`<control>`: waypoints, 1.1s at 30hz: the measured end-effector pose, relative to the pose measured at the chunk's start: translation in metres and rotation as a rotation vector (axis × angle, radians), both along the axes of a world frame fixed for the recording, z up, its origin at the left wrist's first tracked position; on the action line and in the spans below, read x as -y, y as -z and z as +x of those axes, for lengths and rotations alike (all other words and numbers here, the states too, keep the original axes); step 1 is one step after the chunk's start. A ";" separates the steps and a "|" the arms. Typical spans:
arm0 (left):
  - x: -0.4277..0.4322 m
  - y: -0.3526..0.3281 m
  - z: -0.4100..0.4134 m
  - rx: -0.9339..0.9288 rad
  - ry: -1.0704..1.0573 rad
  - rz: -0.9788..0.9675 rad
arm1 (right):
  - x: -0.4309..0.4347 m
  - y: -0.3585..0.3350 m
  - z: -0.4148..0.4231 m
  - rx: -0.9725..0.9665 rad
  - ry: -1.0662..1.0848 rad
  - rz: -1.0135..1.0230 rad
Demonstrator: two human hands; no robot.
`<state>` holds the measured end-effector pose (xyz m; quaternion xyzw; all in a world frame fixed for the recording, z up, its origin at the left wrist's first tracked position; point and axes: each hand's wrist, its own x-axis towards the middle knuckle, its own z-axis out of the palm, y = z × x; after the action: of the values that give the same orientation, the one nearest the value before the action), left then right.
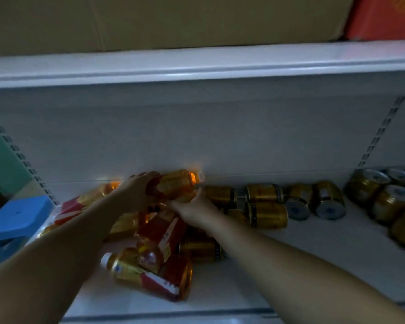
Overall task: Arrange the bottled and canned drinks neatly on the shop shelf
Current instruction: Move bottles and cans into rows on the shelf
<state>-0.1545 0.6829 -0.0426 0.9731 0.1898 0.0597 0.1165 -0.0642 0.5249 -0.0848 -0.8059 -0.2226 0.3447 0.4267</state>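
A heap of amber drink bottles [159, 232] with red labels lies on the white shelf [302, 249], left of centre. My left hand [136, 190] grips the base end of one amber bottle [175, 183], held sideways above the heap with its white cap toward the right. Under the same bottle, my right hand [194, 206] touches its lower side with fingers curled. Gold cans [267, 213] lie tipped over to the right of the heap. Further right, several gold cans [381, 195] stand upright.
A blue plastic stool [17, 220] stands at the left, beyond the shelf end. The upper shelf [197, 64] carries a cardboard box [150, 19] and a red box [381, 17]. Slotted uprights run along the back panel on both sides.
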 end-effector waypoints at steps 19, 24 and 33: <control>0.159 0.000 0.006 0.189 0.144 -1.868 | 0.222 -0.027 -0.010 -0.523 0.774 1.165; 0.254 0.003 0.033 0.055 0.243 -1.815 | 0.316 -0.037 -0.037 -0.249 1.019 0.977; 0.456 -0.005 0.095 -0.053 0.532 -1.622 | 0.506 -0.061 -0.030 0.416 1.179 0.941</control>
<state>-0.0590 0.2266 -0.0373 0.6019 -0.0581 -0.1469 0.7828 -0.0941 0.0187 -0.0237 -0.5736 0.0439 -0.2277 0.7856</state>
